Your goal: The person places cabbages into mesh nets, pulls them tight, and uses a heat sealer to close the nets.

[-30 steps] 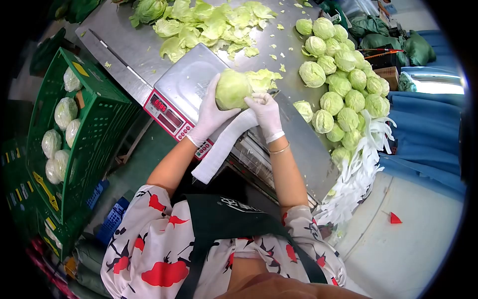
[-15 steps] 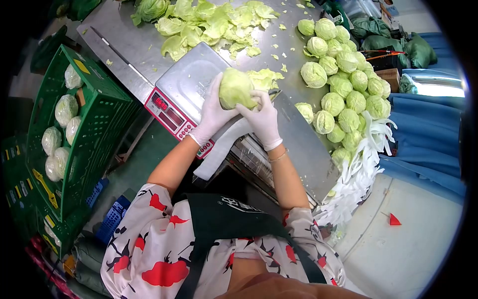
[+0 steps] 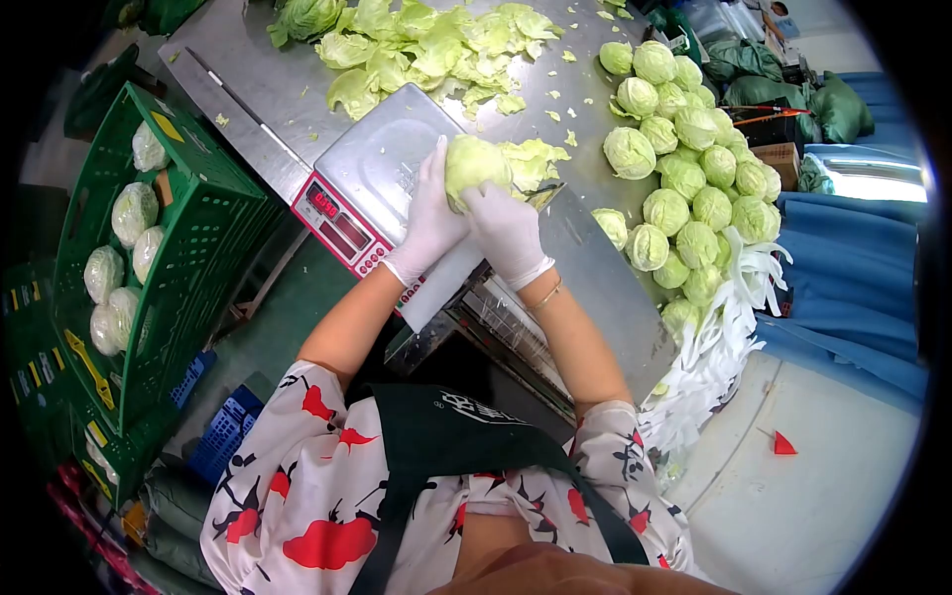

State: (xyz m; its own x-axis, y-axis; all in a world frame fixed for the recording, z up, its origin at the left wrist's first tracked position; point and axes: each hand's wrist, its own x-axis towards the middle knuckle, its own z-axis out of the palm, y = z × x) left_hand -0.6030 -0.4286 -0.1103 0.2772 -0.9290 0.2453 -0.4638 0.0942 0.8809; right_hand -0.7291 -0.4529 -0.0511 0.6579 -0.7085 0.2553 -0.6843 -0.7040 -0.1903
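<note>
A pale green cabbage (image 3: 474, 164) is held between my two gloved hands, over the right side of the metal scale (image 3: 382, 149). My left hand (image 3: 432, 213) supports it from the left, fingers pressed along its side. Against its lower right, the fingers of my right hand (image 3: 504, 230) are curled and closed. A loose leaf (image 3: 535, 162) lies just right of the cabbage. Below my hands, a white strip (image 3: 436, 293) hangs over the table edge beside the scale's red panel.
Many cabbages (image 3: 694, 178) are heaped at the right, beside white netting (image 3: 699, 382). Loose leaves (image 3: 426, 50) cover the table's far part. A green crate (image 3: 188, 188) with wrapped cabbages stands at the left. A long rod (image 3: 243, 109) lies behind the scale.
My right hand has moved left and turned inward, its fingers now more curled against the cabbage. Less of the white strip shows below my hands.
</note>
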